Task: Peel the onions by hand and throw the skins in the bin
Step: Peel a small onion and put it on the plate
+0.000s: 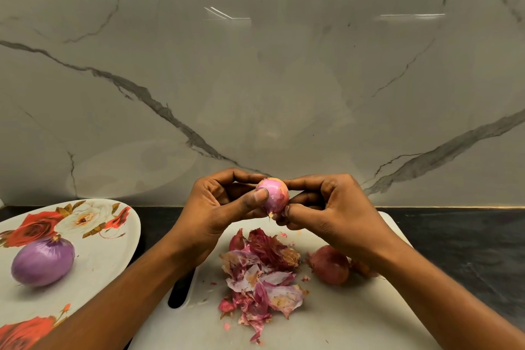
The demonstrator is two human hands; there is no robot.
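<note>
Both hands, left hand (224, 202) and right hand (326, 207), pinch a small onion (274, 197) above the skin pile (262, 273); slick flesh could slip free, scattering scraps.

The flowered tray (108, 250) is cut off at the frame's left edge; the right forearm (426, 287) hides part of the unpeeled onion (329, 266).
</note>
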